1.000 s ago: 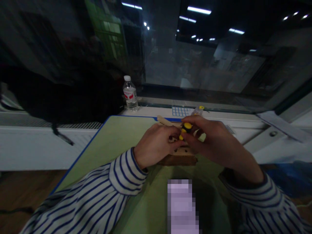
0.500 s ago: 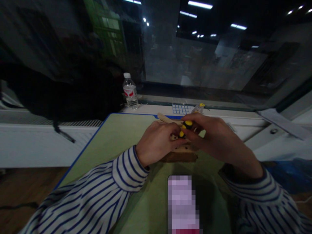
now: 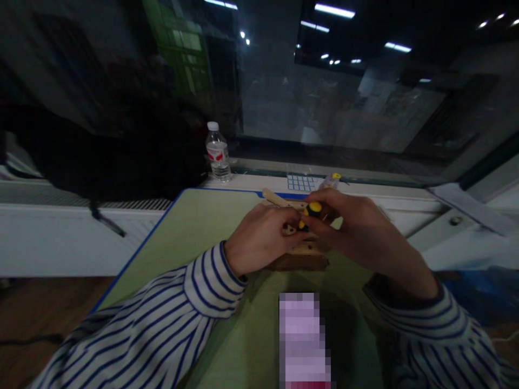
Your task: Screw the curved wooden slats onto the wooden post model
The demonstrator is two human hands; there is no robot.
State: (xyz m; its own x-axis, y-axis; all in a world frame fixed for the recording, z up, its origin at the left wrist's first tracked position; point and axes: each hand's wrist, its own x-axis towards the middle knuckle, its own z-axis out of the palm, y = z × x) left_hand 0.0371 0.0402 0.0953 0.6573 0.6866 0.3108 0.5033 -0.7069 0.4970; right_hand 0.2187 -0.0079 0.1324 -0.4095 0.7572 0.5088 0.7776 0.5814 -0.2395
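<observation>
My right hand [image 3: 360, 227] pinches a short yellow-and-black screwdriver [image 3: 313, 209] by its handle, between thumb and fingers. The tip of the tool is hidden. Close against it, my left hand [image 3: 263, 235] has its thumb and fingers curled together low beside the screwdriver; what they grip cannot be made out. Below both hands lies a wooden assembly [image 3: 299, 263] with dark holes or screw heads in its pale upper part and a brown block at the front. A pale wooden strip [image 3: 274, 196] sticks out behind my left hand.
A phone [image 3: 302, 340] lies on the green table [image 3: 170, 243], near me. On the sill behind stand a water bottle [image 3: 218, 154] and a clear item with a yellow top [image 3: 335, 177], beside a blue grid sheet [image 3: 300, 182]. Dark fabric [image 3: 121, 156] covers the left; papers [image 3: 472, 208] lie right.
The yellow-and-black handle has turned slightly in my right fingers, and less of its lower yellow part shows. Both hands stay almost in place.
</observation>
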